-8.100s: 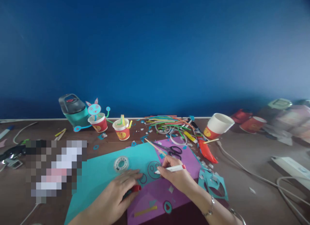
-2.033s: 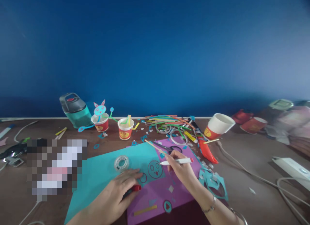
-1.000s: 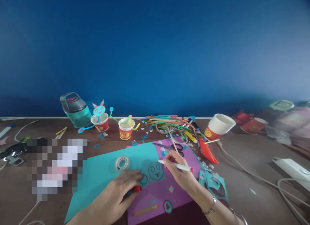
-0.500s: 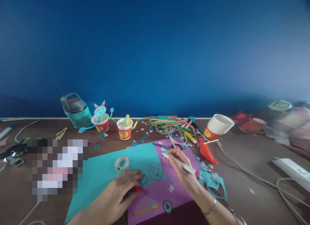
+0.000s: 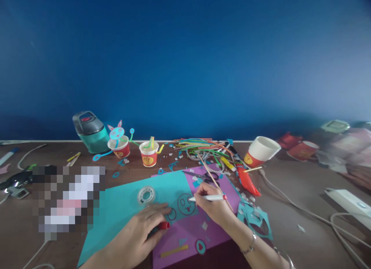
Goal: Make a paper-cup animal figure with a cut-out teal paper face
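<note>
My right hand (image 5: pixel 213 209) grips a white marker (image 5: pixel 211 198) with a red end. Its tip is at the right eye of a round smiling face (image 5: pixel 186 204) drawn on blue paper (image 5: pixel 121 203). My left hand (image 5: pixel 142 226) rests on that paper, a red marker cap (image 5: pixel 164 225) poking out between thumb and fingers. Right by its fingertips is a small drawn circle (image 5: pixel 172 214). A roll of clear tape (image 5: pixel 146 195) lies above this hand. Under the blue sheet is purple paper (image 5: pixel 174 238), with a round cutout bearing a red heart (image 5: pixel 200 246) on it.
Scissors (image 5: pixel 207 176) lie beyond my right hand. Behind them spreads a pile of coloured straws (image 5: pixel 199 145). Paper cups (image 5: pixel 148 155) stand at the back, one with a cat figure (image 5: pixel 116 133). A tilted white cup (image 5: pixel 263 147), blue scraps (image 5: pixel 255 219) and a cable (image 5: pixel 290 199) are on the right.
My right hand has lowered the marker, bringing its tip left and down onto the drawn face. The cat figure has shifted slightly left. My left hand stays put.
</note>
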`<state>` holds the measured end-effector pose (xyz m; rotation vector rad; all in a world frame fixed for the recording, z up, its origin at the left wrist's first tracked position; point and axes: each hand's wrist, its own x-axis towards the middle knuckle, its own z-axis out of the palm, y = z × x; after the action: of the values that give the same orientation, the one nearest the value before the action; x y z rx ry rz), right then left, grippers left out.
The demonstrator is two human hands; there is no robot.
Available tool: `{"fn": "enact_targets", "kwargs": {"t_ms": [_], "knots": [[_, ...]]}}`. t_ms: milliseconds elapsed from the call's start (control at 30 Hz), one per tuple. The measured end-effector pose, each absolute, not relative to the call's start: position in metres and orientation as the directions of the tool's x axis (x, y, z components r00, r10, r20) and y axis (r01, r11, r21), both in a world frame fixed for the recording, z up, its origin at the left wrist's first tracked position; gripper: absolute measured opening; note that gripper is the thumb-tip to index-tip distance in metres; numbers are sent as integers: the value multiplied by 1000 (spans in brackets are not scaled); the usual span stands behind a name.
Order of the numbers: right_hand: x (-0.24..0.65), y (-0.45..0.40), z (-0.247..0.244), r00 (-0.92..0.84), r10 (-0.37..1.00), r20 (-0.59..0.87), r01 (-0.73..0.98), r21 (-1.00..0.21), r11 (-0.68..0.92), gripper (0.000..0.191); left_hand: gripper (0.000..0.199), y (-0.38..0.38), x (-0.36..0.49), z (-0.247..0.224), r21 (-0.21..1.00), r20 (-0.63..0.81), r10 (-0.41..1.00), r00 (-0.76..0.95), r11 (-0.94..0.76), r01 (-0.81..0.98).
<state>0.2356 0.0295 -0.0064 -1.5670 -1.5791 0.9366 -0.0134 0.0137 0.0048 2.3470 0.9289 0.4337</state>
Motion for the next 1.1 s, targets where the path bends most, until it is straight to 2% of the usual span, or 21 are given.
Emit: {"fn": "enact_targets", "kwargs": {"t_ms": [1100], "knots": [[234,27,0,-35,999,22,556,-831,38,18,19,15,-12,6,571,27,694,720,-602,559]]}}
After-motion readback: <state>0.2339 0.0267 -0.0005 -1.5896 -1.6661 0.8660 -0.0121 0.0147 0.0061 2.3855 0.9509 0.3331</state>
